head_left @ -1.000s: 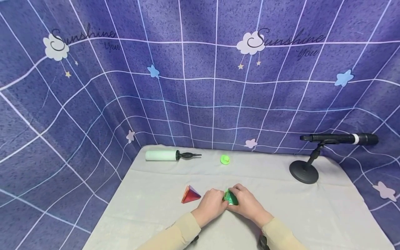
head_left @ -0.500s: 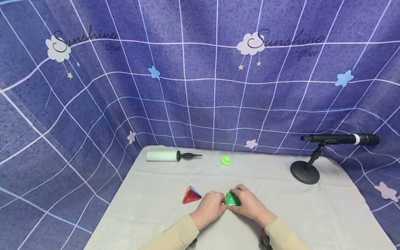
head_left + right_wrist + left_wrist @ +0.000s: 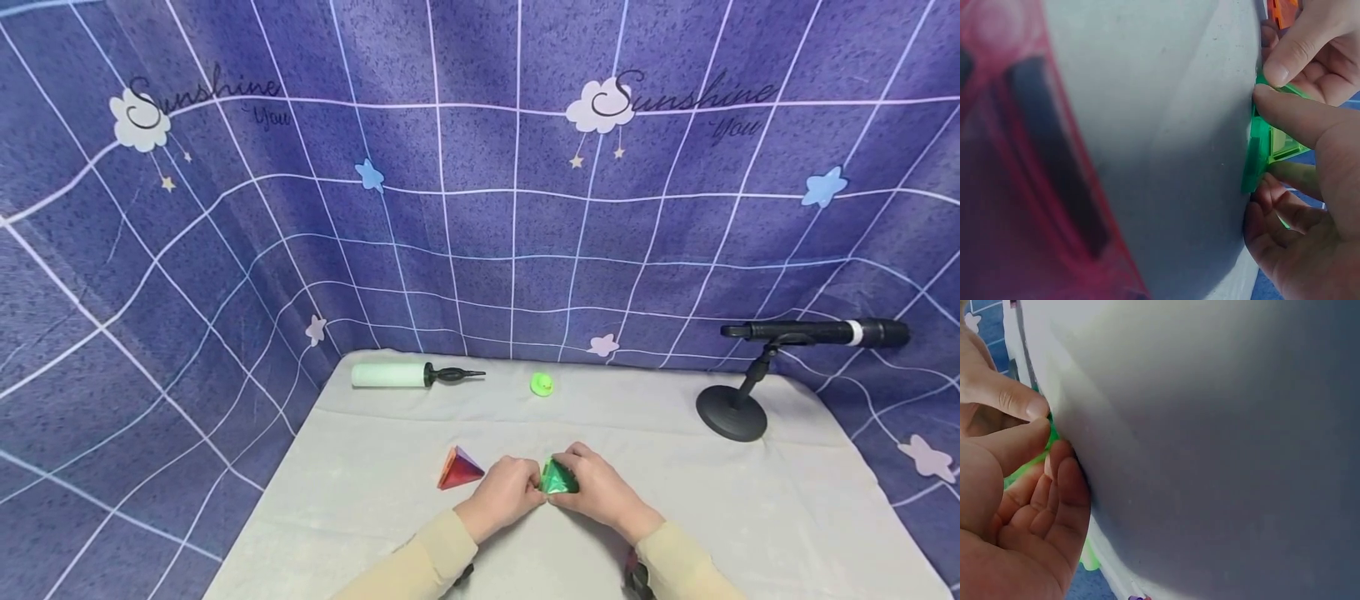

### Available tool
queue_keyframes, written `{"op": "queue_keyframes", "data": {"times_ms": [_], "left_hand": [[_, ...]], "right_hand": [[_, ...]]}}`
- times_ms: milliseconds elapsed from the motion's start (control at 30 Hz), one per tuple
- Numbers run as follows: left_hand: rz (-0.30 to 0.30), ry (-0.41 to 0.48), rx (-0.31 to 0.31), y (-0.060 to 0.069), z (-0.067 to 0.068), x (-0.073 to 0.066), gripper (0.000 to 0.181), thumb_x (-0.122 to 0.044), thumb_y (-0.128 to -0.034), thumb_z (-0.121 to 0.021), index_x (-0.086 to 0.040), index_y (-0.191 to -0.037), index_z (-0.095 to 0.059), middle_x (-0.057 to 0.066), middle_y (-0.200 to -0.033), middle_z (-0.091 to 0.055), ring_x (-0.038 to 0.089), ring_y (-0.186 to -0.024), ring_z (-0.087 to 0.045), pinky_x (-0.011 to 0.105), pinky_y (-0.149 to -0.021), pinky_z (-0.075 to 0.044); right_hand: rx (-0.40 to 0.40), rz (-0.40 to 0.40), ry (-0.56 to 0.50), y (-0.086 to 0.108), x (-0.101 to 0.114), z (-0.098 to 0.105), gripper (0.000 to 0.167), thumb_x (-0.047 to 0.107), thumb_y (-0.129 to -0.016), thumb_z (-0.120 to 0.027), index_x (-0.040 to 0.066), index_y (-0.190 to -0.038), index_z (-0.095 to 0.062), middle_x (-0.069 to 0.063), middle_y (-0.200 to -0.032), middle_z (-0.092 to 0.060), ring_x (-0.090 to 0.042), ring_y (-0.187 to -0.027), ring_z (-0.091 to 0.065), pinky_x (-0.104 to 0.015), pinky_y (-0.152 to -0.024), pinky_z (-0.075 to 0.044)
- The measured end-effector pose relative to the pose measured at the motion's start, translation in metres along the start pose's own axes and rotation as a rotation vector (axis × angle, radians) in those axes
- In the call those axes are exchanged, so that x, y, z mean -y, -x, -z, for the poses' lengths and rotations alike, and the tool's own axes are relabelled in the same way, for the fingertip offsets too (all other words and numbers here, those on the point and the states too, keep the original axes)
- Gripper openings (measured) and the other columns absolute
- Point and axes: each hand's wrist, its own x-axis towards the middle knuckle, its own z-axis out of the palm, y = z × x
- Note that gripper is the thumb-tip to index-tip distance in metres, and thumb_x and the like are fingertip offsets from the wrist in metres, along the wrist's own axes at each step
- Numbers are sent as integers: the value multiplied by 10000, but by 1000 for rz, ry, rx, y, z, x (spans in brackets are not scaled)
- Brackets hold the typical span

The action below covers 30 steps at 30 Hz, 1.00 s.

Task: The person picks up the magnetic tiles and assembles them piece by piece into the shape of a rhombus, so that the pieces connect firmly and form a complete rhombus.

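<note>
Green translucent plastic pyramid [image 3: 558, 477] sits at the near middle of the white cloth-covered tabletop [image 3: 337, 517], between the left hand [image 3: 502, 493], which pinches its left edge with thumb and curled fingers, and the right hand [image 3: 606, 493], closed around its right side. Just left of the hands lies a red, orange and purple translucent pyramid [image 3: 460, 471]; a small bright-green toy duck [image 3: 542, 384] sits at the far side.

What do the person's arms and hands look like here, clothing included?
The left hand and right hand are bare, no gloves or rings visible. The left sleeve and right sleeve are cream, ending near the wrists. A dark piece shows by the left sleeve, a black-and-red one by the right.
</note>
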Motion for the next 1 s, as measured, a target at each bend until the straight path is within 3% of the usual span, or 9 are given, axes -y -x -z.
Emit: {"op": "queue_keyframes", "data": {"times_ms": [600, 1000], "left_hand": [[56, 53, 32, 2, 3, -1, 328, -151, -836, -848, -176, -683, -559, -145, -537, -457, 12, -510, -426, 193, -520, -373], [52, 29, 47, -1, 5, -5, 328, -168, -823, -871, -161, -735, -555, -130, -610, -490, 43, -581, -453, 216, -579, -406]], "right_hand": [[3, -3, -22, 2, 1, -4, 626, 277, -814, -909, -40, -1295, -664, -38, -1091, -607, -127, -896, -592, -325, -791, -537], [32, -18, -66, 15, -7, 10, 615, 230, -854, -864, -45, -1350, -627, -49, -1188, -633, -186, -1038, -635, -430, -933, -540]]}}
